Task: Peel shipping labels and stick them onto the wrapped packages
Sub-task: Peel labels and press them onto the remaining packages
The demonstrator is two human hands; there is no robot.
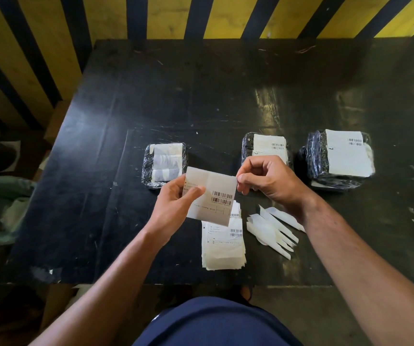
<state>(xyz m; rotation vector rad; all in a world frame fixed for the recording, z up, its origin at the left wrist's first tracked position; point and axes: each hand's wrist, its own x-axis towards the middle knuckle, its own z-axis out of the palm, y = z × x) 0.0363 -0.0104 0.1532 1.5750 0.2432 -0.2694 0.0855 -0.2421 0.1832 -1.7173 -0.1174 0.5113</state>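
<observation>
Paper-thin and floppy, the shipping label (210, 196) hangs above the surface (151, 96) between our hands. Our left hand (173, 203) pinches its 9 o'clock edge, thumb across the print; our right hand (268, 181) pinches the 2 o'clock corner, probably the best place to start the peel. Barcodes show; the text is too small to read. An unlabelled package (164, 166) waits at 11 o'clock.

Label (210, 196) print too small to read.
</observation>
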